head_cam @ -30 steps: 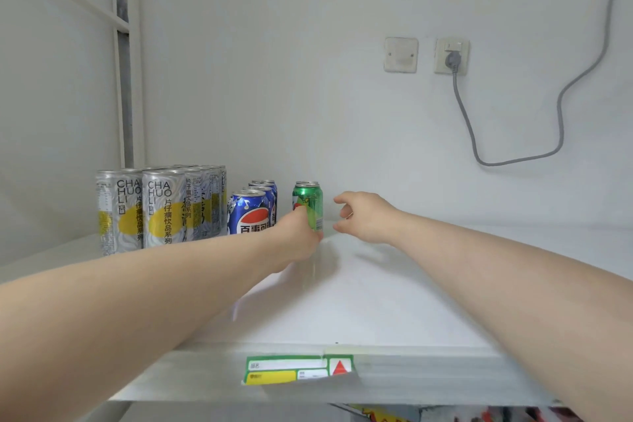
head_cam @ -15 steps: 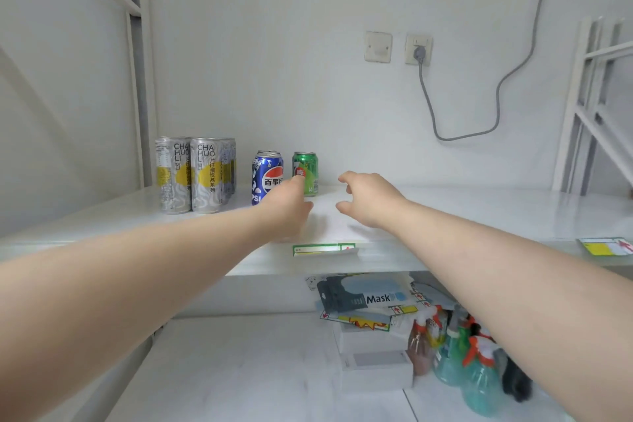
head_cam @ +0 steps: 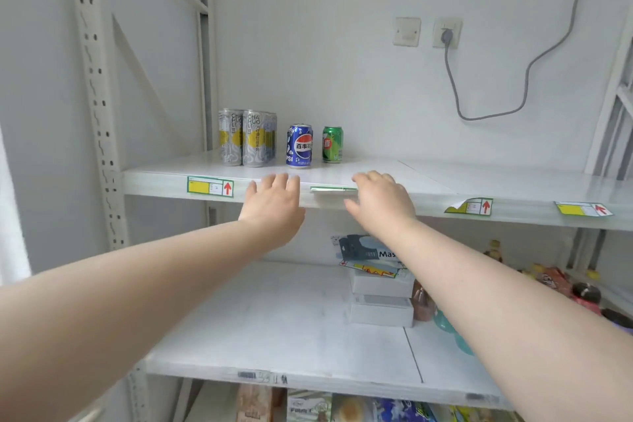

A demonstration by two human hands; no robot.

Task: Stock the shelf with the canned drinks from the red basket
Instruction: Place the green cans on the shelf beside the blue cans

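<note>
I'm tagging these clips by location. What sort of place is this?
Likely a small shop, perhaps a mock one: price labels on the shelf edge, canned drinks lined up, packaged goods on lower shelves.

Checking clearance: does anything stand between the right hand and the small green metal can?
Nothing visible: only bare white shelf lies between the right hand and the small green can; the blue cola can stands aside.

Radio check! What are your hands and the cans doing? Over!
Left hand and right hand open, empty, by the front edge of the white shelf. Small green metal can upright on it, right of the blue cola can. Nothing in the way.
</note>
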